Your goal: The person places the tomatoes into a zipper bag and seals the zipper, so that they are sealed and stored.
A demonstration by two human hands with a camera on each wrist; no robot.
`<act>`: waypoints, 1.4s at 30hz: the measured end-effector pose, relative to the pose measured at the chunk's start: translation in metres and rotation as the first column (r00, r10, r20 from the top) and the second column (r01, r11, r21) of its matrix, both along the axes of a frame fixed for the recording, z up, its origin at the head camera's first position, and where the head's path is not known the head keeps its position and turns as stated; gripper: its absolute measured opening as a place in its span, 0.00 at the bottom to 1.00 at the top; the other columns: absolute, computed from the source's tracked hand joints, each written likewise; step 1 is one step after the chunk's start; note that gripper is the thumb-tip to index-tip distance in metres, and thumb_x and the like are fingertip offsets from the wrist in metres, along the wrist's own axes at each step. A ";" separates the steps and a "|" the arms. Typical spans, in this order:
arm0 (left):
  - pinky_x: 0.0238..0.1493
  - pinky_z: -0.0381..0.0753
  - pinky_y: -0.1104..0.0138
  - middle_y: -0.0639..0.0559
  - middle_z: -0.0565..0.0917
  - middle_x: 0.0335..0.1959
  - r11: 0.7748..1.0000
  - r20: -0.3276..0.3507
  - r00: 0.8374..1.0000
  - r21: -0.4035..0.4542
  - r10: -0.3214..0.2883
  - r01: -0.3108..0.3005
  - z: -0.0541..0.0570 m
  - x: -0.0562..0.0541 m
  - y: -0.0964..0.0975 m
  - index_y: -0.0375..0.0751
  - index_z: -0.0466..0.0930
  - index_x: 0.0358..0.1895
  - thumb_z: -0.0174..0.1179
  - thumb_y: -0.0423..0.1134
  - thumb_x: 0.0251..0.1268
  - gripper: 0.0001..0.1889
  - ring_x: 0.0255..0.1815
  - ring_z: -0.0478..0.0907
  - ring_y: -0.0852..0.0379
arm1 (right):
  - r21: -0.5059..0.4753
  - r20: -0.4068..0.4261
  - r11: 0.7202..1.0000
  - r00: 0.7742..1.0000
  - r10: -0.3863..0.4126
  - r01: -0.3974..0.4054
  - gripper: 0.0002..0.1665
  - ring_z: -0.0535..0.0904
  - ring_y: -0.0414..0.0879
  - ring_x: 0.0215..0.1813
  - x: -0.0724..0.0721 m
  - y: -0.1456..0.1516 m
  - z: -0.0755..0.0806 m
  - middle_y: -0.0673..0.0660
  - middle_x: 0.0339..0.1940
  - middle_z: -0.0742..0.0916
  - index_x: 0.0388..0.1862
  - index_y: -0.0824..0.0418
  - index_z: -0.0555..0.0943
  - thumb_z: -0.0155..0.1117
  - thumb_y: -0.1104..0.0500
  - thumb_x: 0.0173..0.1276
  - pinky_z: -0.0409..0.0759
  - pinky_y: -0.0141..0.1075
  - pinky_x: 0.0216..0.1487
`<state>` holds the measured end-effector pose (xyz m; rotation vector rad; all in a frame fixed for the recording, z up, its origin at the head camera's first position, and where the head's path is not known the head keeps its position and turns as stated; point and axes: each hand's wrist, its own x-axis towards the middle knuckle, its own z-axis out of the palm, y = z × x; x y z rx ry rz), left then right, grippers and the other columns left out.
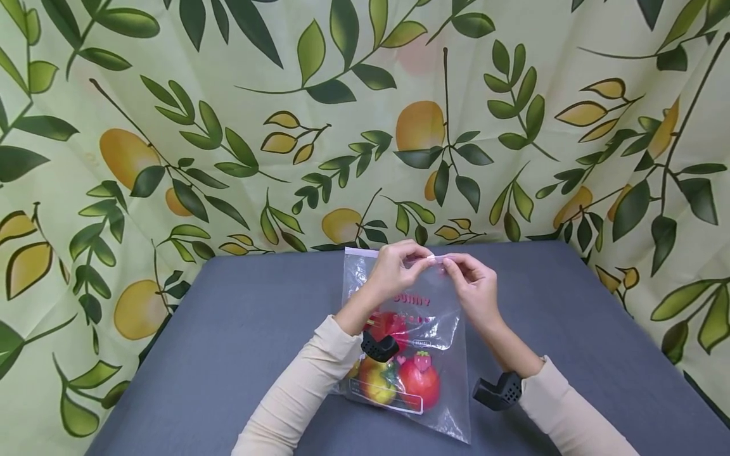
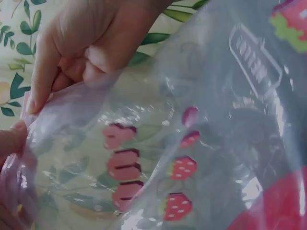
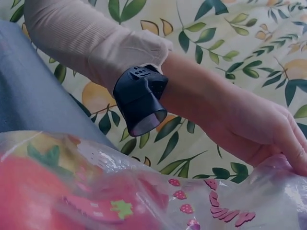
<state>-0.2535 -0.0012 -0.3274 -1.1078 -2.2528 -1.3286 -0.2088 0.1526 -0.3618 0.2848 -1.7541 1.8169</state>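
A clear zip bag point(image 1: 450, 380) with a lilac closure strip and pink strawberry prints is held up by its top edge. My left hand point(image 1: 397, 269) pinches the closure strip with thumb and forefinger, at a small whitish piece point(image 1: 431, 259) which may be the slider. Close beside it, my right hand point(image 1: 474, 285) pinches the strip near the top right corner. Inside the bag's lower half are a red round fruit point(image 1: 419, 383), a yellow-and-red fruit point(image 1: 376, 383) and another red one point(image 1: 388, 328) partly behind my left wrist. In the left wrist view, my right hand point(image 2: 91, 43) grips the lilac edge.
A grey-covered table point(image 1: 256, 329) lies under the bag. Behind and at the sides hangs a leaf-and-fruit patterned cloth point(image 1: 365, 158). Black camera mounts sit on both wrists, the left mount point(image 1: 380, 347) in front of the bag and the right mount point(image 1: 499, 391) beside it.
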 end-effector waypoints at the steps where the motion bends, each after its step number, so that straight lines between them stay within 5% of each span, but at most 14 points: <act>1: 0.36 0.77 0.80 0.43 0.86 0.30 1.000 0.002 1.000 -0.002 0.002 -0.002 -0.001 0.000 0.000 0.33 0.86 0.34 0.66 0.33 0.59 0.05 0.30 0.81 0.55 | 0.006 0.010 1.000 1.000 -0.002 0.002 0.08 0.80 0.28 0.29 0.000 0.000 -0.001 0.37 0.27 0.86 0.37 0.84 0.77 0.58 0.74 0.64 0.78 0.19 0.33; 6: 0.37 0.77 0.80 0.43 0.86 0.30 1.000 0.008 1.000 -0.012 -0.004 0.004 -0.004 0.000 0.000 0.34 0.85 0.34 0.65 0.34 0.60 0.05 0.31 0.80 0.56 | 0.049 0.044 0.999 0.999 -0.022 0.020 0.08 0.79 0.27 0.29 0.000 -0.001 -0.002 0.35 0.27 0.85 0.37 0.82 0.79 0.59 0.73 0.65 0.77 0.18 0.33; 15: 0.40 0.82 0.77 0.44 0.88 0.31 1.000 -0.118 0.993 0.014 -0.002 0.004 -0.006 -0.005 -0.007 0.34 0.85 0.34 0.65 0.34 0.59 0.05 0.34 0.85 0.54 | 0.028 -0.005 0.989 0.989 -0.148 0.148 0.09 0.78 0.25 0.26 0.002 -0.005 0.000 0.33 0.24 0.84 0.35 0.81 0.80 0.60 0.71 0.66 0.76 0.18 0.31; 23: 0.41 0.77 0.69 0.47 0.88 0.29 0.998 -0.211 0.976 0.044 0.055 -0.047 -0.008 -0.003 -0.012 0.37 0.86 0.33 0.66 0.36 0.58 0.05 0.34 0.84 0.55 | -0.018 -0.017 0.988 0.988 -0.157 0.156 0.11 0.79 0.25 0.27 0.003 -0.007 0.001 0.33 0.24 0.84 0.37 0.83 0.79 0.60 0.70 0.66 0.77 0.18 0.32; 28: 0.44 0.79 0.70 0.45 0.87 0.30 0.999 -0.141 0.990 0.030 0.029 -0.025 -0.008 -0.001 -0.014 0.35 0.84 0.33 0.65 0.35 0.59 0.05 0.36 0.84 0.54 | -0.038 0.020 0.990 0.991 -0.136 0.137 0.09 0.79 0.27 0.27 0.004 -0.009 0.002 0.35 0.24 0.84 0.36 0.81 0.80 0.60 0.71 0.66 0.78 0.18 0.33; 34: 0.47 0.82 0.73 0.43 0.84 0.33 0.999 -0.028 0.999 -0.010 -0.034 0.034 -0.006 -0.002 -0.013 0.33 0.83 0.37 0.62 0.34 0.63 0.06 0.37 0.80 0.53 | -0.054 0.120 0.998 0.992 -0.033 0.040 0.08 0.78 0.29 0.29 0.003 -0.007 0.006 0.39 0.26 0.84 0.33 0.59 0.81 0.58 0.69 0.67 0.78 0.20 0.35; 42: 0.44 0.81 0.75 0.42 0.85 0.33 0.996 -0.030 0.996 -0.017 -0.089 0.088 -0.005 -0.003 -0.006 0.32 0.81 0.37 0.59 0.33 0.65 0.06 0.35 0.82 0.53 | 0.056 0.062 0.998 0.998 -0.022 0.018 0.10 0.78 0.29 0.26 0.000 -0.004 0.007 0.37 0.22 0.84 0.35 0.80 0.79 0.58 0.70 0.67 0.78 0.20 0.32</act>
